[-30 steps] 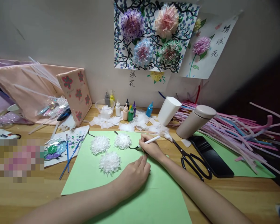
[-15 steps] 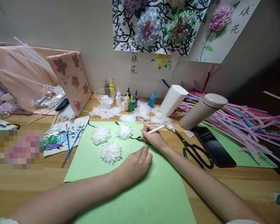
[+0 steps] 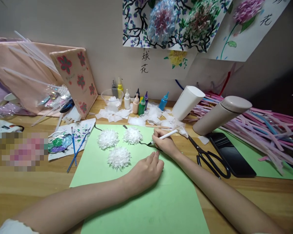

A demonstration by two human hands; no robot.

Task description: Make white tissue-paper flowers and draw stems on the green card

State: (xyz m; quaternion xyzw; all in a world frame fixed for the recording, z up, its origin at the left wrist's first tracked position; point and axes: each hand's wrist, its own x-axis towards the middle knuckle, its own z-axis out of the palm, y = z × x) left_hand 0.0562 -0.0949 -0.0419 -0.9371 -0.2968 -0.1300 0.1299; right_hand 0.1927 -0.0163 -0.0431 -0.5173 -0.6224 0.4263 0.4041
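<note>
My right hand (image 3: pixel 164 142) grips a white marker pen (image 3: pixel 169 134), its dark tip down on the green paper (image 3: pixel 146 208). A black, branch-like line (image 3: pixel 144 143) runs from beside a white ruffled flower (image 3: pixel 132 135) to under this hand. My left hand (image 3: pixel 146 170) lies on the paper below the pen, fingers stretched toward the line, holding nothing. Two more white flowers, one at the upper left (image 3: pixel 107 139) and one lower down (image 3: pixel 119 158), lie on the sheet. Short black strokes (image 3: pixel 125 127) show near its top edge.
Black scissors (image 3: pixel 206 156) and a phone (image 3: pixel 230 154) lie right of the paper. Behind are paint bottles (image 3: pixel 142 105), white paper scraps (image 3: pixel 117 113), a white container (image 3: pixel 187 103) and a leaning tumbler (image 3: pixel 221 113). Paintbrushes (image 3: pixel 76 151) lie left; pipe cleaners (image 3: pixel 263 130) pile at right.
The camera view has shifted, so most things appear slightly further right. Both hands keep nearly the same place on the paper, and the marker pen stays at the black line.
</note>
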